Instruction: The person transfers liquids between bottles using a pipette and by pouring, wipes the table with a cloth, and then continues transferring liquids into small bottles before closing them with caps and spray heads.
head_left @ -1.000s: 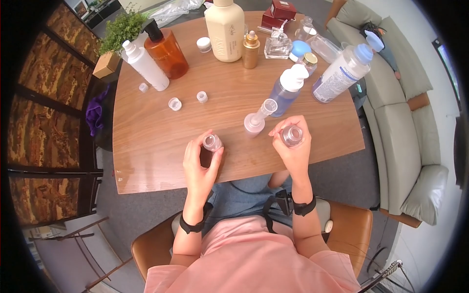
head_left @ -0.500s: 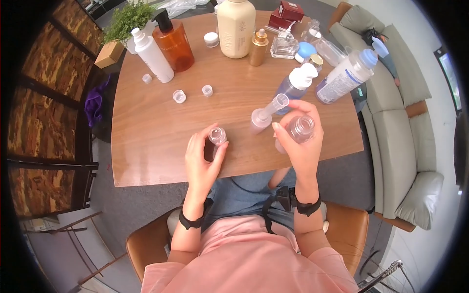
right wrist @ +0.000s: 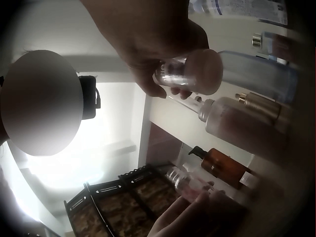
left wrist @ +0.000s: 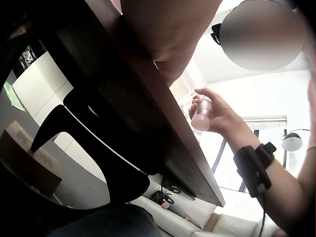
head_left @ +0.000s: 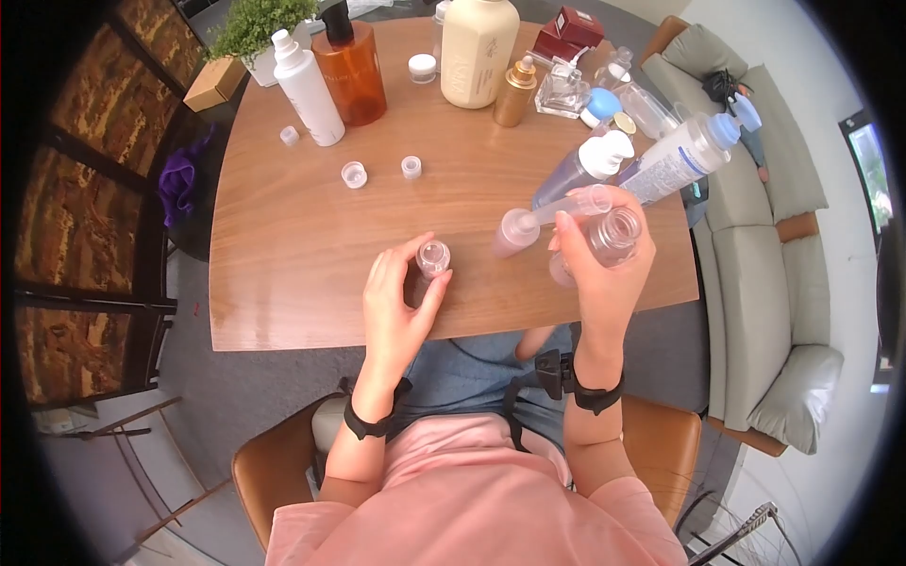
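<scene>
My left hand (head_left: 394,291) holds a small clear, capless bottle (head_left: 433,258) close over the table, its thumb and fingers on opposite sides. The right hand (head_left: 606,283) grips a larger clear bottle (head_left: 615,231) with an open threaded neck. In the right wrist view this bottle (right wrist: 190,71) is tilted, its pinkish base toward the camera. Beside that hand stands a pink translucent bottle (head_left: 517,236) with a clear funnel (head_left: 572,204) at its neck. The funnel leans right, its wide end overlapping the right fingers in the head view.
Small caps (head_left: 354,174) lie left of centre on the table (head_left: 274,255). Behind them stand a white spray bottle (head_left: 310,94), an amber pump bottle (head_left: 351,80) and a cream bottle (head_left: 479,57). Blue pump bottles (head_left: 576,170) and glass containers crowd the right side.
My right hand has moved right with its bottle, now overlapping the funnel's wide end. The funnel leans further right. The left hand keeps its hold; the head view has shifted.
</scene>
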Available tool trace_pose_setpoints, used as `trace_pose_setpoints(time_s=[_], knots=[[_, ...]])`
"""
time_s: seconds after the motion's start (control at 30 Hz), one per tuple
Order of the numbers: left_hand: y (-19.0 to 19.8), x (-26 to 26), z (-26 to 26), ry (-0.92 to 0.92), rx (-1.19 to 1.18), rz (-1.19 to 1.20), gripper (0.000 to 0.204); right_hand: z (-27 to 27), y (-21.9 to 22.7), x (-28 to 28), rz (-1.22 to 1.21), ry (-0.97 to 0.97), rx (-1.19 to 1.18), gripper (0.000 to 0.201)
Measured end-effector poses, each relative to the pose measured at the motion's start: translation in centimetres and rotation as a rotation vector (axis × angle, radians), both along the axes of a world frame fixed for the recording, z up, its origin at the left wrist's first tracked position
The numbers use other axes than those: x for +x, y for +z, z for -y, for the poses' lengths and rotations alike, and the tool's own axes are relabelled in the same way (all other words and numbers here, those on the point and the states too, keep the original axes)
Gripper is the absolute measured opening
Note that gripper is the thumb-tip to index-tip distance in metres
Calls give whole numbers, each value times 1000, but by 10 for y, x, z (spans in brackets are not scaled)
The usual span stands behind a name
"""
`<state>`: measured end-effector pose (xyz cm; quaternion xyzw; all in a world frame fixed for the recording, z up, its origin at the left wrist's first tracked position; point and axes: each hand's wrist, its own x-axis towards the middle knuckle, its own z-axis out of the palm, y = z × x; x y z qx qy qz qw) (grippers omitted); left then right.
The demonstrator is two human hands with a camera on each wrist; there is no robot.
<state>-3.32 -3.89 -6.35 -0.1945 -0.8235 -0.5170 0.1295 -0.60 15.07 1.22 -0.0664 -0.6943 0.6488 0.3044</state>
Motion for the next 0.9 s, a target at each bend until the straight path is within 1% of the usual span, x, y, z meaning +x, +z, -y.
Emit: trace_pose_setpoints(time_s=[0.13, 0.23, 0.3, 0.4, 0.47, 0.53, 0.6, 0.7, 0.9], knots=[[1, 0, 0, -4, -1, 1, 40, -3, 6, 2, -12, -16, 35, 25], [2, 0, 1, -3, -10, -5, 40, -3, 12, 5, 9, 5, -23, 24], [3, 0, 2, -13, -16, 28, 40, -4, 11, 3, -88, -20, 37, 24], [2, -1, 1, -11, -17, -11, 40, -3, 18, 4, -104, -11, 24, 25], [2, 0, 1, -7, -16, 4, 40, -3, 20, 6, -108, -8, 36, 25], [2, 1, 2, 0, -14, 17, 40, -4, 19, 5, -113, -2, 48, 25], [2, 0, 2, -3, -5, 40, 39, -4, 18, 4, -136, -37, 69, 26], [4, 0, 1, -19, 3, 66, 39, -4, 21, 8, -113, -15, 49, 27], [3, 1, 1, -1, -7, 39, 39, -5, 20, 9, -127, -28, 78, 26]])
